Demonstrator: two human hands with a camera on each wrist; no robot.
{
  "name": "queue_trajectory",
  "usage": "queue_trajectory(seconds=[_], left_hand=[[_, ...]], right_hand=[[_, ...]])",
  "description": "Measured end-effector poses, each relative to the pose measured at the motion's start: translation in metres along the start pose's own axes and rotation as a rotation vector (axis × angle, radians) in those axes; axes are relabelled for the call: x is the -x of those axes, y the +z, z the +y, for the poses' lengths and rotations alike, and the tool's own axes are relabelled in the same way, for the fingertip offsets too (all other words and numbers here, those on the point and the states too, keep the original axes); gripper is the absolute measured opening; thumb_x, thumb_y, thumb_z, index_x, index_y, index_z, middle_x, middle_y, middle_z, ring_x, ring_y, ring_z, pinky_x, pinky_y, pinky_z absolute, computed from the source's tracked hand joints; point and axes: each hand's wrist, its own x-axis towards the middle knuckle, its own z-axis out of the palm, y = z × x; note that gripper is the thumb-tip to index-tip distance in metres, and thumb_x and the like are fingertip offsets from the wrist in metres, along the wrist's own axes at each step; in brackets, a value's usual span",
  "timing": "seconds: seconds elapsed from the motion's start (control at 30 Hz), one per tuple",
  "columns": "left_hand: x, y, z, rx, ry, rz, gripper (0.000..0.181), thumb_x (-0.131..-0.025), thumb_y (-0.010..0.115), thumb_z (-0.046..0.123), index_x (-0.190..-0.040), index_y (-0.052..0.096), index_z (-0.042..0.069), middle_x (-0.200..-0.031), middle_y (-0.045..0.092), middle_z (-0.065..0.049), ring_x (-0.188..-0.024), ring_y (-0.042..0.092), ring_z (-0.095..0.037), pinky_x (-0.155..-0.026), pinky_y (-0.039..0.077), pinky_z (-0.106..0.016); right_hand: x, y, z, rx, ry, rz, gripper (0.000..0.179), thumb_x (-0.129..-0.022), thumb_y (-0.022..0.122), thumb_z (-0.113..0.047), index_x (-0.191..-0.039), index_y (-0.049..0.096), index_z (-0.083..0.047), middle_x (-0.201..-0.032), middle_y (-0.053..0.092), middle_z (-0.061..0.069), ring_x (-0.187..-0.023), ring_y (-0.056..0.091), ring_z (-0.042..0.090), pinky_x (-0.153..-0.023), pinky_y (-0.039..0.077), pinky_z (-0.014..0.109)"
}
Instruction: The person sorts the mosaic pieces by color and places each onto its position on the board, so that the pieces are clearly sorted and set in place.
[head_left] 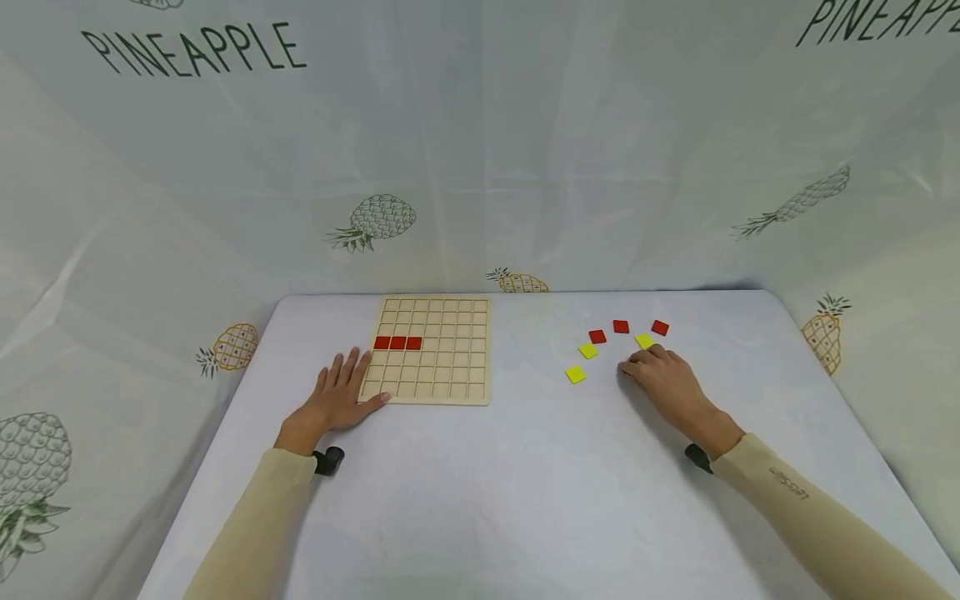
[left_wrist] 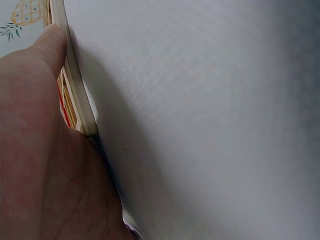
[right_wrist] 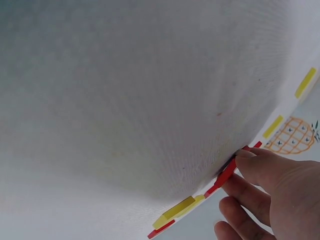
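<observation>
A square wooden grid board lies on the table, with three red tiles side by side in one row at its left edge. My left hand rests on its near left corner, fingers spread along the left side and thumb over the front edge. Over on the right, my right hand pinches a red tile between thumb and finger, low over the table; the hand hides this tile in the head view. Just beyond its knuckles lies a yellow tile.
Two more yellow tiles lie left of the right hand. Several red tiles are scattered farther back. The white table ends at a hanging cloth printed with pineapples.
</observation>
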Motion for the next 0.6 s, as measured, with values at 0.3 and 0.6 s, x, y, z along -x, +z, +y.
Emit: queue_trajectory(seconds=[0.3, 0.6], left_hand=[[-0.0012, 0.0011, -0.0013, -0.002, 0.000, -0.003, 0.112, -0.099, 0.046, 0.078, -0.168, 0.004, 0.000, -0.175, -0.008, -0.027, -0.160, -0.011, -0.051, -0.126, -0.009, -0.067], [-0.0011, 0.0011, -0.0006, 0.003, 0.004, 0.000, 0.113, -0.098, 0.043, 0.080, -0.168, 0.003, 0.001, -0.175, -0.009, -0.027, -0.160, -0.012, -0.051, -0.126, -0.010, -0.067]], right_hand=[[0.0003, -0.0008, -0.0015, 0.012, -0.013, -0.001, 0.039, -0.083, 0.085, 0.008, -0.120, 0.077, 0.002, -0.117, 0.073, 0.021, -0.112, 0.063, 0.041, -0.096, 0.058, 0.058], [-0.0071, -0.0083, -0.0083, -0.024, -0.107, 0.118, 0.040, -0.080, 0.087, 0.009, -0.117, 0.078, -0.001, -0.113, 0.073, 0.019, -0.109, 0.065, 0.039, -0.092, 0.061, 0.052]])
